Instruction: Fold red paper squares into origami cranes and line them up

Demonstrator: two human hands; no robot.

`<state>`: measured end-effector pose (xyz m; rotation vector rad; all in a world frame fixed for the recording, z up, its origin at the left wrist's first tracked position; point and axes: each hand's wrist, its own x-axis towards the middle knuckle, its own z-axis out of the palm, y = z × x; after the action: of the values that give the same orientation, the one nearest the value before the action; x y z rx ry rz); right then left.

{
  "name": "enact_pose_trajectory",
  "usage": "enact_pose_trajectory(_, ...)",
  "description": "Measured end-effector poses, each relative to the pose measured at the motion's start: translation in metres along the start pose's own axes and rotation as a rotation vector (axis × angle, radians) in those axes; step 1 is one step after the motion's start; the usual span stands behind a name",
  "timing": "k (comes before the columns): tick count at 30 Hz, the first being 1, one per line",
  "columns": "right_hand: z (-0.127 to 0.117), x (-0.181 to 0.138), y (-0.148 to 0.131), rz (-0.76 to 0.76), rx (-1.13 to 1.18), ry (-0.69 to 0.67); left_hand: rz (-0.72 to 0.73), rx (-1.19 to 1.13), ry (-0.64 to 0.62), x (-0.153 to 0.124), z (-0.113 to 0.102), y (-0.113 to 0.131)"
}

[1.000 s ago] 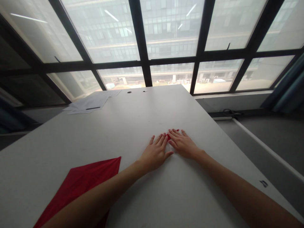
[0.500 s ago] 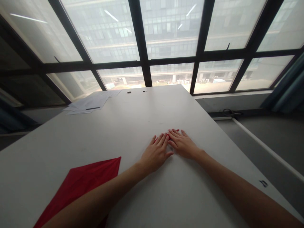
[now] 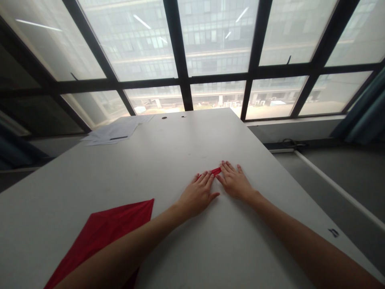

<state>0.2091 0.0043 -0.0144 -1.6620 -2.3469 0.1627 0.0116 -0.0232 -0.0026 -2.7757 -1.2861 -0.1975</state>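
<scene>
A narrow strip of red cloth point(image 3: 216, 171) lies on the white table point(image 3: 168, 160), mostly hidden under my fingers. My left hand point(image 3: 197, 195) rests flat over its left part, fingers stretched out and thumb apart. Over its right end lies my right hand point(image 3: 234, 180), also flat with the fingers extended. A short piece of the red strip shows in the gap between the two hands. A larger red cloth point(image 3: 111, 228) with a pointed corner is spread at the lower left, partly covered by my left forearm.
Loose white papers point(image 3: 112, 130) with a dark pen-like stick point(image 3: 118, 138) lie at the far left of the table. A small dark mark or object point(image 3: 333, 233) is near the right edge. Large windows point(image 3: 216, 40) stand beyond the table.
My right hand has slid to the right along the red strip, away from my left hand. More of the strip shows between them. My left hand has barely moved.
</scene>
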Motion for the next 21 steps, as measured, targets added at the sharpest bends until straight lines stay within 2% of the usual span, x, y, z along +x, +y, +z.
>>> enact_pose_trajectory(7, 0.002, 0.003, 0.006, 0.080, 0.019, 0.065, 0.001, -0.010, -0.006, 0.000, 0.000, 0.000)
enact_pose_trajectory(10, -0.003, 0.000, 0.004, -0.052, 0.044, 0.092, -0.004, -0.012, -0.014, 0.000, -0.001, 0.000)
enact_pose_trajectory(14, -0.009, -0.004, 0.000, -0.342, 0.080, -0.042, -0.005, -0.034, 0.013, 0.001, -0.001, 0.002)
enact_pose_trajectory(16, -0.010, -0.005, -0.002, -0.366, 0.086, -0.073, -0.002, -0.039, 0.023, 0.002, -0.001, 0.002)
enact_pose_trajectory(21, -0.009, -0.006, -0.003, -0.300, 0.058, -0.065, -0.001, -0.026, 0.021, 0.002, 0.001, 0.001)
